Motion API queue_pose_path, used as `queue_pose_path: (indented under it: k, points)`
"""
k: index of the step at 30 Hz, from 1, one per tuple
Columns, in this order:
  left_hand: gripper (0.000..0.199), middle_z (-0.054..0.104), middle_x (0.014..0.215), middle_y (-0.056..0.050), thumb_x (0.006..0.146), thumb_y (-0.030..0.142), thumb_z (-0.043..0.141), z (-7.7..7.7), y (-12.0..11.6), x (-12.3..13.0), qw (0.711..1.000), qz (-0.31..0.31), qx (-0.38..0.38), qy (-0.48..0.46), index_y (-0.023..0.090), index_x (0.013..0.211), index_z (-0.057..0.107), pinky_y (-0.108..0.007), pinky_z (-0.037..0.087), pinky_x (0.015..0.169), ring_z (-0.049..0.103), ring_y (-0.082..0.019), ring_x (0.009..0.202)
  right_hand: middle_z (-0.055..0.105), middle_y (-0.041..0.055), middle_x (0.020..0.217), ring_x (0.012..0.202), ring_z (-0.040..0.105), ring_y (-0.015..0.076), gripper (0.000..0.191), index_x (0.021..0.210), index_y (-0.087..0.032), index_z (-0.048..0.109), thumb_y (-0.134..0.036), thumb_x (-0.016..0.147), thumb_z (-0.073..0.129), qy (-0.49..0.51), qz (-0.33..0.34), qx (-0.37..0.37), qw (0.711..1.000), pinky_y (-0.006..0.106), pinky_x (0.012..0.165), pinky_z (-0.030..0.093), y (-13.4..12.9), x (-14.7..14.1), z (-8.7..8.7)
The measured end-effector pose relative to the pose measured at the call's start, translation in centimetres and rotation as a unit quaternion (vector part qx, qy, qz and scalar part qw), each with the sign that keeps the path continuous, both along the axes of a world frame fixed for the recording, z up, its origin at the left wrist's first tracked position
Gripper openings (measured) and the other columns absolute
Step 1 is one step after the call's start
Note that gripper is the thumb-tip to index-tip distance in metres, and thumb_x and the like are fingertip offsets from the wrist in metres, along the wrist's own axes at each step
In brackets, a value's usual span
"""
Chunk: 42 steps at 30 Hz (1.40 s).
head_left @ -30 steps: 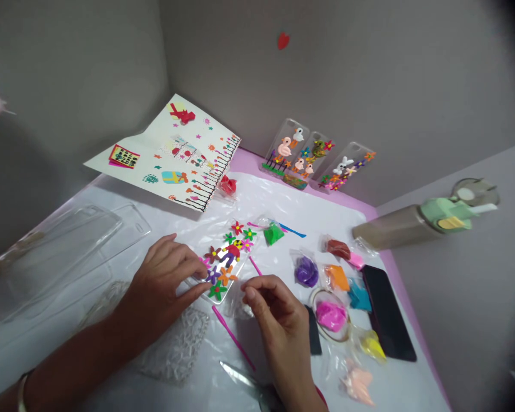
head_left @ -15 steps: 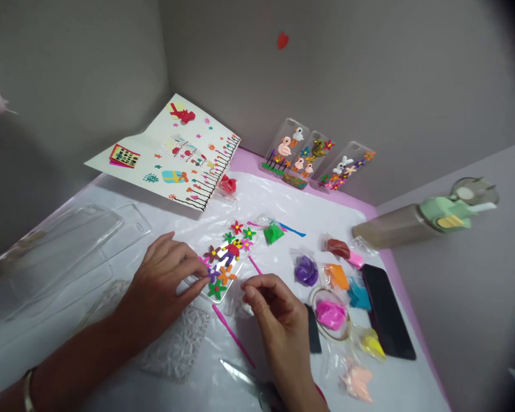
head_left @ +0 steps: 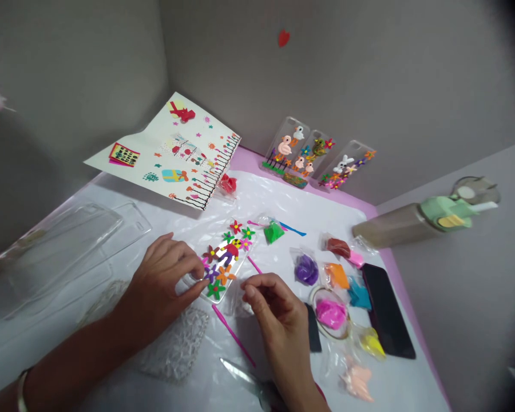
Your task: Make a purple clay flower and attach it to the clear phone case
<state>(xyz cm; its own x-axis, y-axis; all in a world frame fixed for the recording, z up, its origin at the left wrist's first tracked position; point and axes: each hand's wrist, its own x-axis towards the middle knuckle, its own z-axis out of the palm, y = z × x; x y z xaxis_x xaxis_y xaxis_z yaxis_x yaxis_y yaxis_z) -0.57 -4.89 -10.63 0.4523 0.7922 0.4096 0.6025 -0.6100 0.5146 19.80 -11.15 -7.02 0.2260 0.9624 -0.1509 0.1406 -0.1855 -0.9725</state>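
Observation:
A clear phone case (head_left: pixel 236 264) lies on the table, decorated with colourful clay flowers and a small clay figure (head_left: pixel 230 250) in red and purple. My left hand (head_left: pixel 165 286) is over the case's lower left edge, thumb and index tips slightly apart beside the purple flower (head_left: pixel 212 273). To the right of the case, my right hand (head_left: pixel 278 320) is closed in a pinch; anything between its fingertips is too small to make out. Under those fingertips is a clear bag (head_left: pixel 239 303) with something white. A pink modelling tool (head_left: pixel 234 336) lies between my hands, near a metal blade (head_left: pixel 240 375).
Bags of coloured clay, including purple (head_left: pixel 306 270) and pink (head_left: pixel 330 314), lie right, beside a black phone (head_left: pixel 388 312) and a bottle (head_left: pixel 399 226). Decorated cases (head_left: pixel 285 146) lean on the wall. A decorated card (head_left: pixel 167 154) stands behind; clear cases (head_left: pixel 68 246) lie left.
My left index finger has drawn back slightly from the purple flower, showing more of it. My right hand keeps its pinch in nearly the same place.

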Motion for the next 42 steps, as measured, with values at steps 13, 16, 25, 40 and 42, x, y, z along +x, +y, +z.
queue_pose_path:
  k: [13,16,25,40,42]
  points:
    - [0.018,0.064,0.093,-0.005,0.097,0.015,0.053,0.16,0.26,-0.17,1.000,-0.014,-0.010,-0.010,0.019,0.105,0.069,-0.053,0.039,0.106,0.060,-0.024,0.094,0.067,-0.0007,0.077,0.073,0.060,0.0141,0.013,0.082,-0.021,0.071,-0.033,0.088,0.070,-0.005,-0.001,0.001,1.000,0.024,0.068,0.046,0.08,0.05,-0.06]
    - [0.019,0.065,0.095,-0.006,0.096,0.015,0.054,-0.03,0.16,-0.13,1.000,-0.017,-0.001,-0.003,0.019,0.107,0.068,-0.053,0.039,0.106,0.060,-0.026,0.098,0.067,-0.0006,0.077,0.074,0.061,0.0143,0.013,0.081,-0.021,0.070,-0.032,0.088,0.070,-0.002,-0.001,-0.001,1.000,0.025,0.069,0.046,0.13,-0.01,0.00]
    - [0.010,0.064,0.092,-0.005,0.096,0.013,0.054,0.33,0.21,0.01,0.999,-0.035,-0.018,-0.014,0.018,0.093,0.062,-0.050,0.038,0.105,0.058,-0.023,0.093,0.067,-0.0010,0.077,0.074,0.060,0.0134,0.014,0.082,-0.021,0.070,-0.033,0.088,0.070,0.001,0.002,-0.002,1.000,0.023,0.068,0.046,0.04,-0.02,-0.14]
    - [0.011,0.063,0.095,-0.005,0.097,0.014,0.052,0.22,0.19,-0.25,0.999,-0.023,-0.026,-0.017,0.021,0.099,0.061,-0.052,0.038,0.106,0.057,-0.023,0.096,0.067,-0.0006,0.076,0.073,0.061,0.0144,0.015,0.080,-0.021,0.070,-0.034,0.088,0.070,-0.002,0.006,-0.003,1.000,0.024,0.068,0.046,0.06,-0.02,-0.08]
    - [0.012,0.062,0.091,-0.004,0.096,0.013,0.051,0.36,0.19,-0.23,0.999,-0.018,-0.021,-0.020,0.021,0.093,0.059,-0.053,0.037,0.106,0.057,-0.022,0.092,0.067,-0.0008,0.075,0.072,0.060,0.0141,0.014,0.081,-0.021,0.070,-0.034,0.087,0.070,-0.002,0.004,-0.006,1.000,0.024,0.067,0.046,0.05,-0.05,-0.09]
